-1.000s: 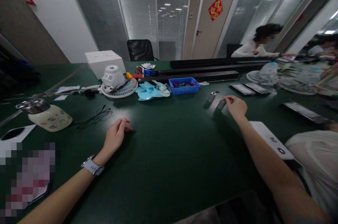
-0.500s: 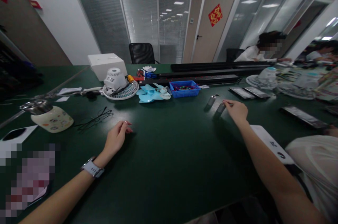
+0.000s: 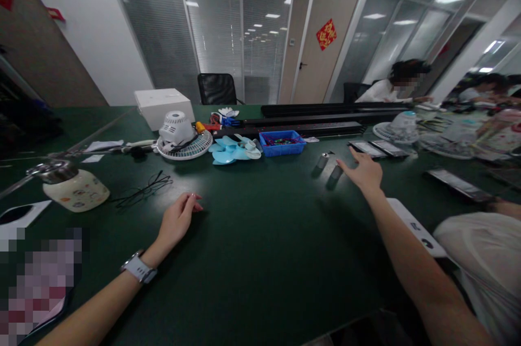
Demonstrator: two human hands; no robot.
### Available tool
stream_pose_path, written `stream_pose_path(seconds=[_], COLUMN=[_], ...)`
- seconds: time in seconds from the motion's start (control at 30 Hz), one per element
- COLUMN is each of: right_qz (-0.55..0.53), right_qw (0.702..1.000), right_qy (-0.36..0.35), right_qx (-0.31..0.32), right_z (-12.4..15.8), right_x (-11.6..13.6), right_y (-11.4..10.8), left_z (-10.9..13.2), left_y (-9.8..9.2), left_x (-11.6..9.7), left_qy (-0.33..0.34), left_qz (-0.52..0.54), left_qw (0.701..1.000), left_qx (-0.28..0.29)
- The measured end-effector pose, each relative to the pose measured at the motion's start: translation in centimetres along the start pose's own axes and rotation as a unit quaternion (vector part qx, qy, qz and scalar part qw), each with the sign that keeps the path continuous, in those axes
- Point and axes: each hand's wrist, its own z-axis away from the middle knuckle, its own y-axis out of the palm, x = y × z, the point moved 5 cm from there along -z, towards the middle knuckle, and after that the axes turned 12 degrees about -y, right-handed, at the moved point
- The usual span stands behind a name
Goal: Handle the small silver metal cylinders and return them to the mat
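Note:
My right hand [image 3: 364, 172] is beside two small grey metal cylinders that stand upright on the dark green table. Its thumb and fingers are spread, with the thumb close to the nearer cylinder [image 3: 336, 170]. Whether the thumb touches it I cannot tell. The other cylinder [image 3: 324, 159] stands just to the left, apart from the hand. My left hand [image 3: 179, 218], a pale watch on its wrist, rests on the table with fingers loosely bent and nothing in them. Black-framed glasses [image 3: 146, 188] lie to its upper left.
Across the table are a white fan part [image 3: 179, 134], light blue fan blades [image 3: 232, 149], a blue bin [image 3: 283, 145] of small parts and long black bars [image 3: 317, 118]. A patterned jug [image 3: 77, 191] stands left. A person's white sleeve [image 3: 480, 248] is close on my right.
My right hand has let go of the nearer cylinder, and its fingers have spread. Both cylinders stay standing. My left hand has hardly moved.

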Motion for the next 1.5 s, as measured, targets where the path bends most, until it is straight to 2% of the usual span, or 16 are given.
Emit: stream_pose_path(seconds=[0.07,0.17,0.27,0.4,0.5,0.57,0.67,0.77,0.83,0.9,0.93,1.0,1.1,1.27,1.5], right_qz=[0.016,0.025,0.006,-0.022,-0.036,-0.054,-0.102,-0.182,-0.282,-0.384,-0.423,-0.467,-0.497,-0.539,-0.537], right_qw=[1.0,0.99,0.973,0.971,0.972,0.972,0.966,0.945,0.906,0.853,0.831,0.809,0.81,0.795,0.799], right_qy=[-0.022,-0.047,-0.029,-0.013,-0.014,-0.031,-0.087,-0.175,-0.255,-0.318,-0.334,-0.335,-0.289,-0.244,-0.244], right_qx=[0.01,0.129,0.228,0.239,0.231,0.228,0.22,0.208,0.184,0.154,0.14,0.123,0.117,0.135,0.121], right_z=[-1.3,-3.6,-5.0,-5.8,-5.7,-5.4,-4.2,-1.7,0.4,2.8,3.8,5.6,7.0,7.5,7.7], right_x=[0.9,2.7,4.0,4.5,4.8,6.0,10.3,17.2,22.5,27.0,28.8,31.1,32.0,31.6,31.6], right_y=[0.1,2.1,4.5,5.5,5.1,4.7,3.7,2.2,0.7,-1.0,-1.6,-2.4,-2.3,-1.2,-0.9], left_z=[-0.1,0.0,0.0,-0.1,-0.2,-0.2,-0.1,0.5,1.3,2.2,2.6,3.3,3.8,3.7,3.2], left_y=[0.0,0.0,0.0,0.1,0.1,0.1,0.2,0.5,0.8,1.4,1.6,2.2,2.8,3.0,2.6], left_x=[0.1,0.1,0.4,0.8,0.8,0.7,0.5,0.0,-0.8,-2.0,-2.6,-3.8,-5.4,-6.5,-6.9], left_qy=[-0.003,-0.003,0.006,0.011,0.012,0.021,0.034,0.044,0.063,0.089,0.101,0.131,0.171,0.195,0.178], left_qz=[-0.003,-0.002,-0.004,-0.012,-0.017,-0.015,-0.011,-0.004,0.007,0.018,0.022,0.031,0.054,0.044,0.031], left_qw=[1.0,1.0,1.0,1.0,1.0,1.0,0.999,0.999,0.998,0.996,0.995,0.991,0.983,0.978,0.983], left_qx=[0.001,-0.001,-0.003,-0.002,0.001,0.004,0.006,0.004,0.004,0.007,0.008,0.013,0.038,0.061,0.027])
